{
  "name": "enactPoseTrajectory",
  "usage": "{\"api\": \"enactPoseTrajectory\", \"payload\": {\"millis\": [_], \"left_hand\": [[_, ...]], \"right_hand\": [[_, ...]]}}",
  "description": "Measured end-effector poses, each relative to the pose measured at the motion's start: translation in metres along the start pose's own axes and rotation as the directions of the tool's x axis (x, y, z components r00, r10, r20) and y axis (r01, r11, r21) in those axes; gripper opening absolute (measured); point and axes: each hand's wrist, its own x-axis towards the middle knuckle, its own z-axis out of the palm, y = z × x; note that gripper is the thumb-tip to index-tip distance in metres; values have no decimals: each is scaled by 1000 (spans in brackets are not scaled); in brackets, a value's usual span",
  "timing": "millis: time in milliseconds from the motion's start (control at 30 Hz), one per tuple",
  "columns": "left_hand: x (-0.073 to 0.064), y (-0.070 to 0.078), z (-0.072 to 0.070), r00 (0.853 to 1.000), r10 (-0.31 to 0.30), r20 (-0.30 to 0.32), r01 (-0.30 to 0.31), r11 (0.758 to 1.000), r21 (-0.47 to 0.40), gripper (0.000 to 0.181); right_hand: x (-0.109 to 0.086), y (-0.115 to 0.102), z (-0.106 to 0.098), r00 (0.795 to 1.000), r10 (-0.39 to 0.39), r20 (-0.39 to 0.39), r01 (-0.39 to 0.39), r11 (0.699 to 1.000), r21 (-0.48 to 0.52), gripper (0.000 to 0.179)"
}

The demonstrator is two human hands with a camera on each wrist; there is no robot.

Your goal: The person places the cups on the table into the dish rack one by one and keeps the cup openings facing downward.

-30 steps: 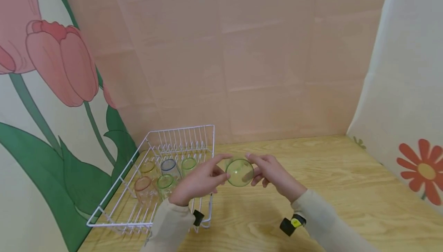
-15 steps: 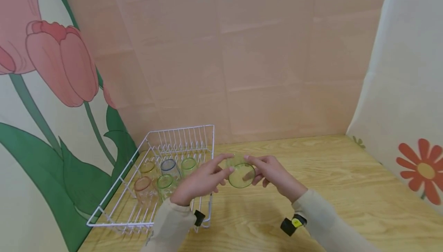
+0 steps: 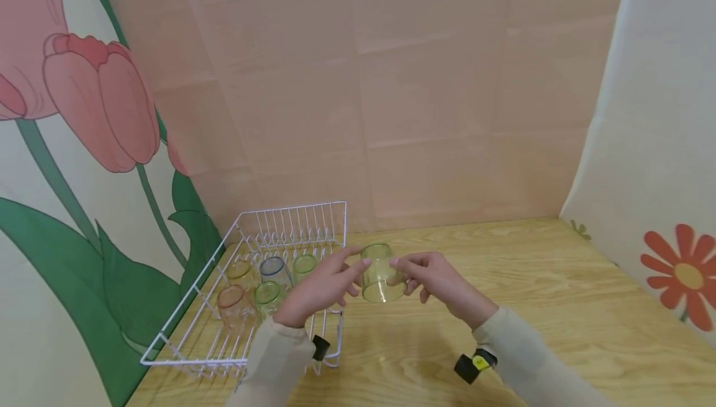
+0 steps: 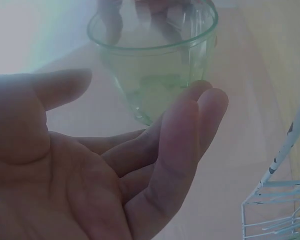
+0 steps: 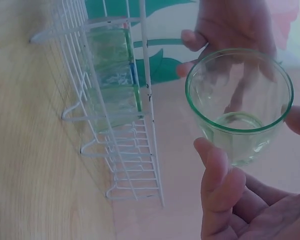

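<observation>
A clear green-tinted drinking glass point(image 3: 383, 276) is held up over the table, mouth down and narrower base up. My right hand point(image 3: 439, 279) pinches its right side between thumb and fingers, as the right wrist view shows on the glass point(image 5: 239, 112). My left hand point(image 3: 321, 286) is at the opposite side, thumb and fingers spread about the glass. In the left wrist view a gap shows between the left thumb point(image 4: 65, 89) and the glass wall, while the fingertips overlap its lower side.
A white wire dish rack point(image 3: 196, 365) stands at the left on the wooden table point(image 3: 503, 332). Inside it are several tinted glasses, among them an orange one point(image 3: 232, 298), a blue one point(image 3: 273, 265) and a green one point(image 3: 268, 293). A pink cloth backdrop point(image 3: 425, 115) rises behind.
The glass has turned from its mouth facing me to mouth down, base up, and has shifted slightly left. My left thumb and fingers have drawn back a little toward its edge.
</observation>
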Motion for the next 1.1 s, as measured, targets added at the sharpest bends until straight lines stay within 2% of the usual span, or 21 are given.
{"api": "enactPoseTrajectory", "payload": {"millis": [167,467,600,867,1100], "left_hand": [[-1,-2,-1,1000,-13,-7,13,1000,-5,70],[-1,-5,-1,1000,-4,1,4,1000,-5,75],[0,-5,-2,1000,-11,1,11,1000,7,75],[2,-6,-3,1000,13,9,-14,999,48,52],[0,-5,-3,1000,9,2,-9,999,54,51]], "right_hand": [[-1,-1,2,1000,6,5,-6,1000,-8,53],[-2,-3,5,1000,24,20,-24,999,-41,61],[-2,-4,5,999,8,49,-5,998,-65,64],[-2,-2,6,995,-38,95,44,997,-57,64],[-4,-1,5,988,-91,121,100,992,-72,55]]}}
